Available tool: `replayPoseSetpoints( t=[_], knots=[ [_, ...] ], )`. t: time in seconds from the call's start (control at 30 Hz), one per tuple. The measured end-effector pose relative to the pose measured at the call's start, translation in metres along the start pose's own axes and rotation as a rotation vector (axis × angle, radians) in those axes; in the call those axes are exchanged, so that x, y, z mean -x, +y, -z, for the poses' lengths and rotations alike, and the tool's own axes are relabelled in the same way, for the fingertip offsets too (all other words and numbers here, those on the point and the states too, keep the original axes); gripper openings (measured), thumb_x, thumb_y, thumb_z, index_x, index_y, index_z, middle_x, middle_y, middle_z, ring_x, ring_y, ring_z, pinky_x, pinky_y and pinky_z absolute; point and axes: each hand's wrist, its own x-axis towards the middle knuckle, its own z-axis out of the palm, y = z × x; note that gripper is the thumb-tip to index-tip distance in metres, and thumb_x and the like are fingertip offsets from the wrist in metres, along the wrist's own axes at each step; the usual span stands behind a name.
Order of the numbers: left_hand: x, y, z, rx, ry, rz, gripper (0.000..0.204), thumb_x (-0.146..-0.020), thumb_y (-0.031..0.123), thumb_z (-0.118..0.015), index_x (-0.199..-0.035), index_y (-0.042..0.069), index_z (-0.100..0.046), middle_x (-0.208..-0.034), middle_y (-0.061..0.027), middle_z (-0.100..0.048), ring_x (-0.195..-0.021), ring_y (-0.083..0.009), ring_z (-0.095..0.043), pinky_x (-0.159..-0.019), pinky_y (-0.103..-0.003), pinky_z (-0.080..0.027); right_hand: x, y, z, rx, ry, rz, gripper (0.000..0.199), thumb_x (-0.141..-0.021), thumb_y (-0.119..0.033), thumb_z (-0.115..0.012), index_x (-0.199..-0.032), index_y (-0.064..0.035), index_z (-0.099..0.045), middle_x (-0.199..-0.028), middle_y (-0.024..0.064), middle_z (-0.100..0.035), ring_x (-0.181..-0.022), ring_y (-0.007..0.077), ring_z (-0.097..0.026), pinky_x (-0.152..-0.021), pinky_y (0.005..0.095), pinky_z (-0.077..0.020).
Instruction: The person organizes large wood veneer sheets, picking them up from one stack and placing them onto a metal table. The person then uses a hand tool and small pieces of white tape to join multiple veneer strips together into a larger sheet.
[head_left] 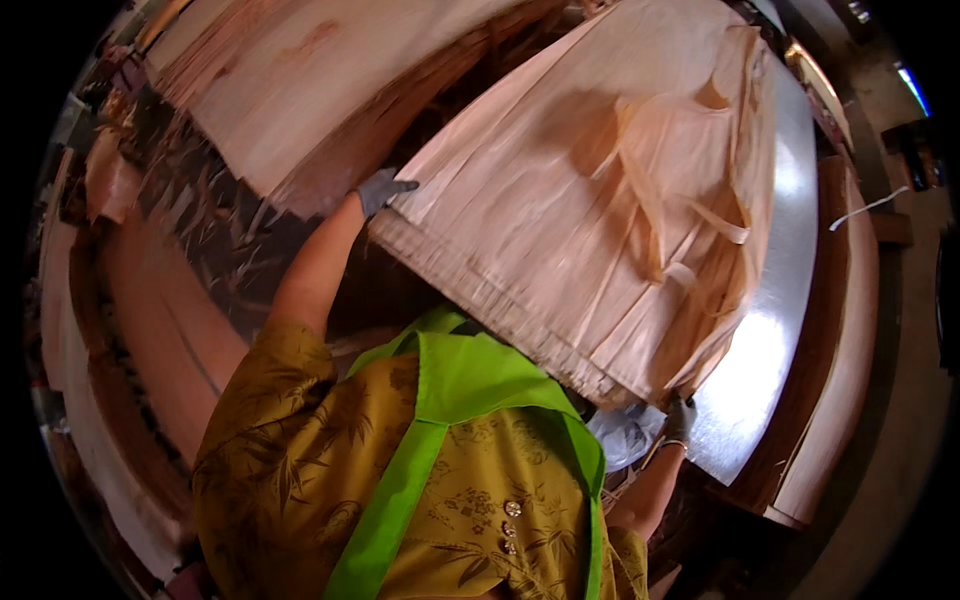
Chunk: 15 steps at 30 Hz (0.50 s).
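Stack of thin wood veneer sheets (500, 190), pale pinkish tan: lying at centre, tapering away from the wearer, its ragged near edge facing the green apron (480, 375), its right side overlapping a shiny metal table (780, 310). Loose curled veneer strips (640, 190): lying on top, toward the right side.

Left hand (383, 190), grey-gloved: gripping the near left corner, a digit lying over the top sheet. Right hand (682, 420), gloved: touching the near right corner; whether its grip is closing there, one cannot tell, the fingers being small and dark.

Clear plastic (622, 437): showing just beside the right hand. Larger veneer pile (320, 90): lying at upper left, wood scraps (215, 215) scattering beside it.
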Motion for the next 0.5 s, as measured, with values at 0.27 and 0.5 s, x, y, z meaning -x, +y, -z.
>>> replayPoseSetpoints(
  t=[0.27,0.5],
  knots=[
    [0.012,-0.029,0.012,0.121,0.078,0.138,0.018,-0.083,0.015,-0.065,-0.093,0.002,-0.059,-0.069,-0.0059,-0.062,-0.051,-0.0118,-0.056,-0.038,-0.024,-0.041,-0.013,0.033,0.022,0.240,0.223,0.079,0.025,-0.076,-0.016,-0.073,-0.083,0.0043,-0.060,-0.074,0.0051,-0.060,-0.061,0.0128,-0.049,-0.054,0.0275,-0.0420],
    [0.018,-0.038,0.012,0.219,0.041,0.151,0.017,-0.085,0.018,-0.063,-0.085,0.002,-0.061,-0.068,-0.0075,-0.064,-0.050,-0.0121,-0.057,-0.039,-0.025,-0.041,-0.030,0.043,0.048,0.204,0.209,0.096,0.023,-0.075,-0.011,-0.073,-0.084,0.0036,-0.059,-0.078,0.0054,-0.059,-0.065,0.0129,-0.049,-0.057,0.0271,-0.0431]
  ],
)
